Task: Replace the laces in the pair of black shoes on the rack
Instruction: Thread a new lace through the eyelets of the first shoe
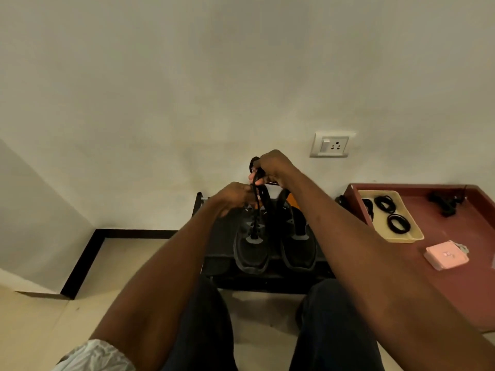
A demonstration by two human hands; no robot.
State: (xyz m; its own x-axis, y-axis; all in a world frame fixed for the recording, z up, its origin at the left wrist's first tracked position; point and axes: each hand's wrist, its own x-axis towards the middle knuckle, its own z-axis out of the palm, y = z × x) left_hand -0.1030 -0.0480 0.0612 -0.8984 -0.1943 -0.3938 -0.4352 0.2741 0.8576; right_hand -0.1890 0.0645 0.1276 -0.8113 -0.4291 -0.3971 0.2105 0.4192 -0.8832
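My hands, left (232,195) and right (270,166), both grip a black lace (256,207) rising from the left shoe (251,245) on the black rack (219,261) against the white wall (214,76). Right of the rack, a maroon desk (460,266) carries a tray (409,235) of coiled laces.

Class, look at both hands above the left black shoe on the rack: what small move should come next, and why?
Probably keep drawing the black lace upward. The right hand grips it high, the left hand pinches it lower, and its bottom end seems to sit in the left shoe, so it looks only partly freed. Coiled laces wait in the tray.
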